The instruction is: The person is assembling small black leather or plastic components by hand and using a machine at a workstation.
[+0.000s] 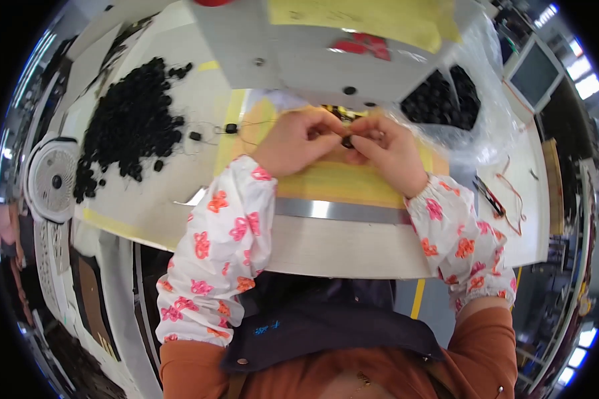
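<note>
Pinching small black part (pixel 347 142) with left hand (pixel 297 141) and right hand (pixel 395 153), likely for fine control, with black pile (pixel 130 120) set off left, presumably for easy reach.

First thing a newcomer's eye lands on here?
Probably the big heap of small black parts on the table's left side. Next, the bright flowered sleeve covers on both forearms, leading to the left hand and right hand, which meet at centre around a small black piece. Upper right, a clear plastic bag holds more black parts.
</note>
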A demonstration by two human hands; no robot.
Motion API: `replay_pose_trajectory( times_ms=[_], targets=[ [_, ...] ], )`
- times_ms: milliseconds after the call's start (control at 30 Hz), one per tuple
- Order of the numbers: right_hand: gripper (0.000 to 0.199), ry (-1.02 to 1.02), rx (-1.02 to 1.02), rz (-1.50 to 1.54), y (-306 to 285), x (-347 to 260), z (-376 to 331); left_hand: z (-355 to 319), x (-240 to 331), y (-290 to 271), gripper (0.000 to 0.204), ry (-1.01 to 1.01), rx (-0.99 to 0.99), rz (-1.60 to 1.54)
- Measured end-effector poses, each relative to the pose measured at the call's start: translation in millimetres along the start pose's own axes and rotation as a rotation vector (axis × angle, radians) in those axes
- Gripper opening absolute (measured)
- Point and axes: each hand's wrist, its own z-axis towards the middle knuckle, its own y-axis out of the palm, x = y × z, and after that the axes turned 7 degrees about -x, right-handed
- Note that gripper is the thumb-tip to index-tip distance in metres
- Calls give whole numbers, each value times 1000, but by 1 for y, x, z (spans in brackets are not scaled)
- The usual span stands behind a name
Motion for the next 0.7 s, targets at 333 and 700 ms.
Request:
replay_pose_trajectory(
  times_ms=[333,700],
  targets=[
    [25,-39,20,-68,-1,0,-13,4,11,24,35,191,-85,345],
    [15,-236,64,-382,-19,25,-5,10,-2,20,32,133,151,276]
  ],
)
